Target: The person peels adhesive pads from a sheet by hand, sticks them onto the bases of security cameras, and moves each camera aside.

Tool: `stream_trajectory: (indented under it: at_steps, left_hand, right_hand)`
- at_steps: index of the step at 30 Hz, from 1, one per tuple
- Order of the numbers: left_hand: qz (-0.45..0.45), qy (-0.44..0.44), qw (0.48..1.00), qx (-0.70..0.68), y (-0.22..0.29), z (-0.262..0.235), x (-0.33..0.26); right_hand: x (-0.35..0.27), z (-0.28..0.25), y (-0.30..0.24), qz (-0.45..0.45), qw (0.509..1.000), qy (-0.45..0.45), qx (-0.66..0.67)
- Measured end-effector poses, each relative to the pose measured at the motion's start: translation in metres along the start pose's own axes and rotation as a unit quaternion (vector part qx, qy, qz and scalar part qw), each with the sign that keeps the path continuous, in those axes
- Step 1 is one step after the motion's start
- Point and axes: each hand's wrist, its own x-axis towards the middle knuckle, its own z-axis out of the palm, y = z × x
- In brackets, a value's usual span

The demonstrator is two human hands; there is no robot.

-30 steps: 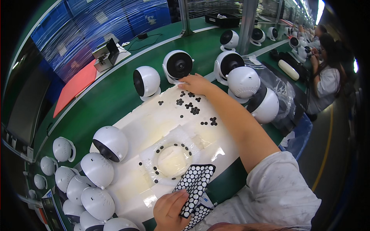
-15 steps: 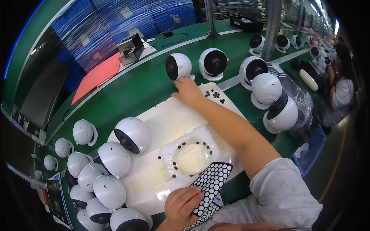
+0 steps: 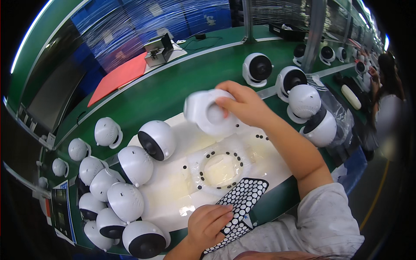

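Note:
My right hand (image 3: 246, 104) grips a white round fan housing (image 3: 207, 112) and holds it tilted in the air above the white work mat (image 3: 173, 190). My left hand (image 3: 208, 223) rests at the mat's near edge, fingers on a black sheet of round pads (image 3: 242, 201). A ring-shaped jig (image 3: 220, 168) dotted with small black pads lies on the mat between the two hands. A few loose black pads (image 3: 261, 138) lie to the right of it.
Several white round fan units (image 3: 130, 190) crowd the mat's left side, and more (image 3: 303, 104) stand at the back right on the green bench (image 3: 164, 95). A red mat (image 3: 117, 78) and a small grey device (image 3: 158, 50) sit at the back. Another person (image 3: 385, 95) works at far right.
My right hand took hold of a white fan housing at the back and has lifted it toward the mat. My left hand has stayed on the pad sheet.

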Motion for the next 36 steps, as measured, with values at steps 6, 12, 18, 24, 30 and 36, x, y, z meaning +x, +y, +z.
stream_trajectory:
  at_steps: [6,12,18,24,30,36]
  left_hand:
    - [-0.029,-0.003,0.999,-0.033,0.001,-0.006,-0.003]
    - [-0.081,-0.006,0.995,-0.061,0.000,-0.010,-0.001]
    - [-0.186,0.076,0.968,-0.148,-0.003,-0.004,-0.012]
    - [-0.276,0.149,0.936,-0.161,0.003,-0.004,-0.016]
    - [-0.311,0.202,0.900,-0.230,0.006,-0.003,-0.016]
    - [-0.290,0.160,0.936,-0.115,0.002,-0.007,-0.016]
  right_hand:
    - [-0.061,0.018,-0.014,0.059,0.979,-0.192,0.034]
    - [-0.079,0.014,-0.003,0.025,0.987,-0.150,0.043]
    - [-0.070,0.018,0.005,0.010,0.987,-0.146,0.073]
    - [-0.102,-0.005,-0.013,-0.294,0.951,-0.056,-0.077]
    - [-0.119,0.013,-0.013,-0.291,0.939,-0.157,-0.093]
    - [-0.116,0.011,-0.013,-0.266,0.944,-0.186,-0.064]
